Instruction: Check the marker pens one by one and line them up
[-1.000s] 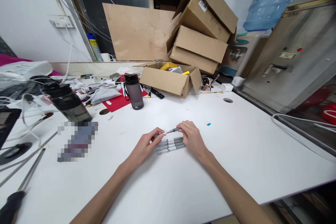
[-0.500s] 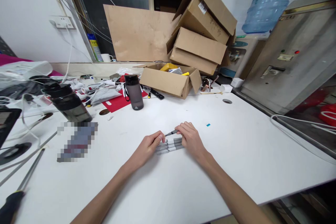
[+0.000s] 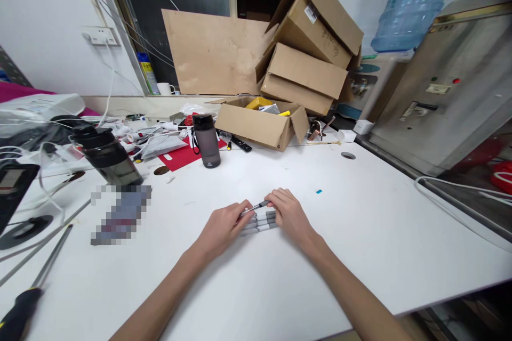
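Note:
Between my two hands a slim pen [image 3: 261,205] with a grey end is held slantwise above the table. My left hand [image 3: 224,226] pinches its thin left end between thumb and fingers. At the grey end, my right hand [image 3: 291,217] is closed with curled fingers. Just below lie several white-and-grey pens [image 3: 262,220] side by side on the white table [image 3: 248,287]; both hands partly cover their ends.
A dark bottle [image 3: 207,141] and an open cardboard box [image 3: 252,123] stand behind. At left are another bottle [image 3: 108,157], a pixelated object [image 3: 122,218] and a screwdriver [image 3: 30,298]. A small blue piece [image 3: 319,191] lies to the right.
My left fingers have shifted back a little to the left, so more of the pen's thin part shows. My right hand stays at the grey end. The camera view has shifted slightly.

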Available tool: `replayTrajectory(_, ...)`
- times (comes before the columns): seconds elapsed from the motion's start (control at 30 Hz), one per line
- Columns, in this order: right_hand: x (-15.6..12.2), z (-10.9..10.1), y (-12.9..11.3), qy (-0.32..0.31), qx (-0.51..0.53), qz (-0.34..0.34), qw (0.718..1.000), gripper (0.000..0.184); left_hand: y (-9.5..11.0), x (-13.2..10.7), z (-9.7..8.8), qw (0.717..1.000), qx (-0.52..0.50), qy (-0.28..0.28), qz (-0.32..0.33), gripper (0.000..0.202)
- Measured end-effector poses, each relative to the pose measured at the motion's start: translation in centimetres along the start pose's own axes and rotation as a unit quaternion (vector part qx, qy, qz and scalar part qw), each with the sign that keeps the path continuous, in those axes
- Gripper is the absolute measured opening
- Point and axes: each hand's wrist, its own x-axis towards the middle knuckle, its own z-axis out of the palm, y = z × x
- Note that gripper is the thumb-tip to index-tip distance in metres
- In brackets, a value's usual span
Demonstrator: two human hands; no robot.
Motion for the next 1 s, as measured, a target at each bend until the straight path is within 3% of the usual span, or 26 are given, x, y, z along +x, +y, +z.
replayTrajectory(0.33, -0.3, -0.3, -0.2, 0.016, -0.005, -0.016, 1.0, 0.036, 1.2, 0.0, -0.5, 0.975, -0.211, -0.067, -0.02, 0.041)
replayTrajectory(0.73, -0.1, -1.6, -1.0, 0.05, -0.076, -0.103, 0.991, 0.025, 0.7, 0.1, -0.6, 0.935, -0.327, -0.136, -0.019, 0.045)
replayTrajectory(0.87, -0.3, -1.7, -1.0, 0.034, -0.095, -0.107, 0.989, 0.027, 0.9, 0.1, -0.8, 0.915, -0.365, -0.169, -0.032, 0.047)
replayTrajectory(0.93, -0.3, -1.7, -0.9, 0.017, -0.099, -0.099, 0.99, 0.027, 1.2, 0.0, -1.2, 0.917, -0.353, -0.181, -0.031, 0.048)
replayTrajectory(1.0, -0.2, -1.6, -0.7, -0.002, -0.1, -0.086, 0.991, 0.027, 1.4, 0.0, -1.4, 0.941, -0.3, -0.154, -0.024, 0.047)
